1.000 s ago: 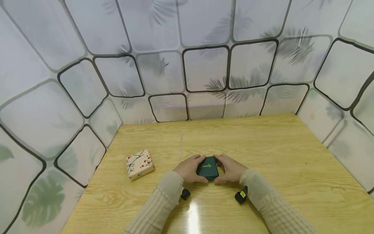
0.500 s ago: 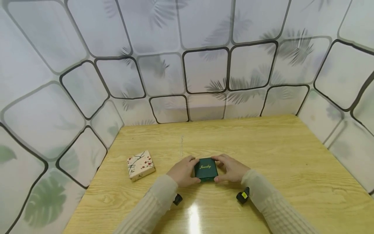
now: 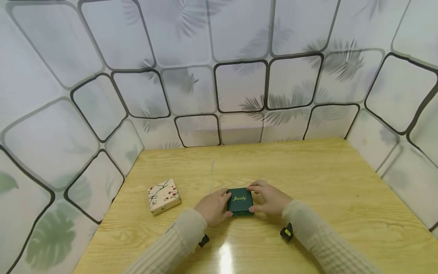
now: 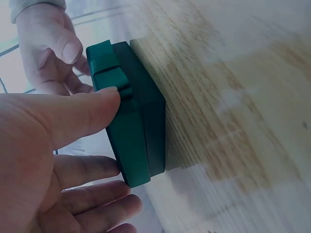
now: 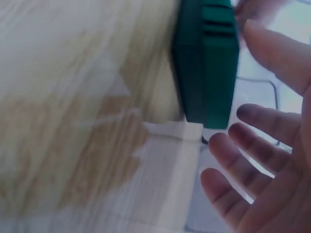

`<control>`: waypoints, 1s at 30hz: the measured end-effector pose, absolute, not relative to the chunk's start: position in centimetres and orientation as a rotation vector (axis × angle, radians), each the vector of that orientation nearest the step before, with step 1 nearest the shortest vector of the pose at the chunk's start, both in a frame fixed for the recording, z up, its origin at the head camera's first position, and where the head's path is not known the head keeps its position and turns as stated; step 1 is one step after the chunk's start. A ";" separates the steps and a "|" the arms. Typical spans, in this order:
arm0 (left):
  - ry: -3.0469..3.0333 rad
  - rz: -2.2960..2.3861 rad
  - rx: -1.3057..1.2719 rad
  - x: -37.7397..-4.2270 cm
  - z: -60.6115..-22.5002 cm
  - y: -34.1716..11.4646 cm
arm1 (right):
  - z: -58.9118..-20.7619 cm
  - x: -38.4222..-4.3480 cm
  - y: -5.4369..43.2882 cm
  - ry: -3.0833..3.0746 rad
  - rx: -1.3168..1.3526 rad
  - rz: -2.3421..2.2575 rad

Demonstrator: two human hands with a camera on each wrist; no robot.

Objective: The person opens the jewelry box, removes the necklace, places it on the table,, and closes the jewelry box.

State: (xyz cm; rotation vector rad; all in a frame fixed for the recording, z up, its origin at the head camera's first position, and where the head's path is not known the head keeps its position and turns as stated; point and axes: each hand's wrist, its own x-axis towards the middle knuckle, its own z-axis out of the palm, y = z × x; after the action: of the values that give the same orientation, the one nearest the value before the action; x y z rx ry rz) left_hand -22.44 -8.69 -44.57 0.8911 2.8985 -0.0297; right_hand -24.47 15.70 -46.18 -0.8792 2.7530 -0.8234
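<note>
A small dark green jewelry box point(image 3: 239, 204) with gold "Jewelry" lettering on its lid lies on the wooden table, between both hands. The left hand point(image 3: 212, 207) holds its left side. In the left wrist view, that thumb presses by the green ribbon bow point(image 4: 109, 73) on the lid's front edge, and the fingers reach the lid's side. At the box's right side is the right hand point(image 3: 270, 198), thumb near the front corner, index finger near the back one. The right wrist view shows its fingers point(image 5: 265, 121) spread and loosely bent, with a slim gap to the box.
A cream square box point(image 3: 164, 196) with red blossoms and dark branches sits to the left on the table point(image 3: 325, 182). Behind the green box lies a thin, pale, chain-like strand point(image 3: 211, 175). Patterned curtain point(image 3: 239, 83) surrounds the table's back and sides.
The green box has turned slightly and its front now faces me more squarely. The left hand has shifted a little left and nearer, baring more of the lid. The right hand stays about where it was.
</note>
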 end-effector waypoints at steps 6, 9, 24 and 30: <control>2.888 -0.043 0.915 -22.4 -44.5 -8.6 | -46.0 -24.1 14.9 2.793 -0.930 -0.661; 2.883 -0.076 0.914 -22.5 -44.3 -8.7 | -45.8 -24.0 14.7 2.810 -0.944 -0.602; 2.905 -0.196 0.907 -23.5 -43.9 -8.9 | -45.8 -24.9 13.9 2.909 -1.016 -0.404; 2.877 -0.169 0.865 -24.5 -43.8 -9.2 | -45.9 -26.0 13.1 2.927 -1.019 -0.319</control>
State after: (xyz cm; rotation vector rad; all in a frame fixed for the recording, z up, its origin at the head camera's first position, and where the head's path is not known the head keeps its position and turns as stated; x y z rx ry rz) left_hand -24.51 -9.20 -43.81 0.8652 2.8766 -0.1690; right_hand -25.95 13.12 -45.89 -1.0193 2.9268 -0.3190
